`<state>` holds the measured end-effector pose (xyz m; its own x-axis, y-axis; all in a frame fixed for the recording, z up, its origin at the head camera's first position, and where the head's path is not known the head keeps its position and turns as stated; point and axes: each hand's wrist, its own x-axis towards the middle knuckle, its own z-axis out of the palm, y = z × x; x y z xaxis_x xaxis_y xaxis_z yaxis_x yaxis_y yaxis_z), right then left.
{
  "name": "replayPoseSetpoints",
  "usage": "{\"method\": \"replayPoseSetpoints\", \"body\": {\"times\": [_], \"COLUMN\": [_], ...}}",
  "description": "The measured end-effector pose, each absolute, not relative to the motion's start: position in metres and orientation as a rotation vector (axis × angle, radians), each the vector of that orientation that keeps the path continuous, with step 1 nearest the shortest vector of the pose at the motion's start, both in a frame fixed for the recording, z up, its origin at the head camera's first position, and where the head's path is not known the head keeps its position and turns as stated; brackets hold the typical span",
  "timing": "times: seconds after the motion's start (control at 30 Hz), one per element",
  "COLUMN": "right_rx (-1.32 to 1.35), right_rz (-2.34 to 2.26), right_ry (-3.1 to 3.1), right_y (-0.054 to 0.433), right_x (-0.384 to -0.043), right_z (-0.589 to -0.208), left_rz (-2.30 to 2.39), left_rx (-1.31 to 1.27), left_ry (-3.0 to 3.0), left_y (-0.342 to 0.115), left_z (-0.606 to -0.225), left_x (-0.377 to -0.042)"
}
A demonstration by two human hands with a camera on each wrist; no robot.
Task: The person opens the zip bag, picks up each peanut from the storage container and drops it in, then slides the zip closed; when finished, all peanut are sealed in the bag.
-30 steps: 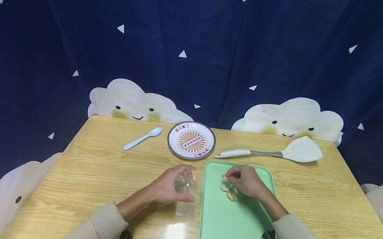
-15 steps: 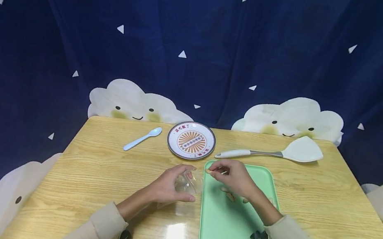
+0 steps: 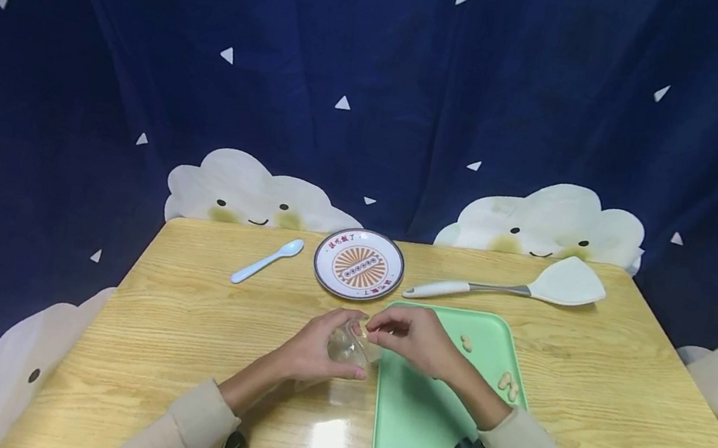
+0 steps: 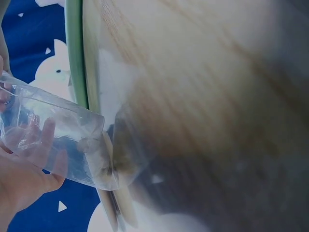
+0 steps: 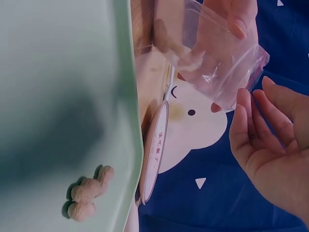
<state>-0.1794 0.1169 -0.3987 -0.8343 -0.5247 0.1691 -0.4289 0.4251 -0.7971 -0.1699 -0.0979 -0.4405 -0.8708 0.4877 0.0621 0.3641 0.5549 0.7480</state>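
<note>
My left hand (image 3: 314, 346) holds a clear plastic bag (image 4: 58, 130) over the table, left of the green tray (image 3: 431, 439), its mouth facing my right hand. A few pale lumps, apparently peanuts, show blurred in the bag's lower end. My right hand (image 3: 421, 340) is at the bag's mouth above the tray's left edge. In the right wrist view its fingers (image 5: 241, 125) are loosely bent, with a gap between thumb and fingertips and nothing seen between them. Several unshelled peanuts (image 3: 466, 344) lie on the tray; others may be hidden under the right arm.
Behind the bag stands a round patterned plate (image 3: 329, 269). A light blue spoon (image 3: 267, 260) lies to its left. To its right, a white-headed spatula (image 3: 567, 282) lies behind the tray. A dark blue curtain (image 3: 384, 63) hangs beyond the wooden table (image 3: 188, 322).
My right hand has moved left from the tray's peanuts to the bag's mouth. The peanut it pinched earlier no longer shows at its fingertips. My left hand stays in place with the bag.
</note>
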Motion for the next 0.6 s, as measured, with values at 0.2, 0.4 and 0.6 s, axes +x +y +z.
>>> {"method": "replayPoseSetpoints", "body": {"times": [0.2,0.4,0.6], "right_rx": [-0.824,-0.729,-0.667], "right_rz": [-1.379,-1.359,-1.260], "right_ry": [2.594,2.619,2.685], "right_y": [0.128,0.143,0.163], "right_x": [-0.179,-0.180,-0.187], "right_z": [-0.398,-0.401,-0.412], "left_rz": [1.216,1.228,1.239], "left_rx": [0.727,0.747,0.744], "left_ry": [2.625,2.628,2.625], "left_y": [-0.097,-0.097,-0.097], "left_z": [-0.442,-0.444,-0.445], "left_x": [-0.170,-0.171,-0.170]}}
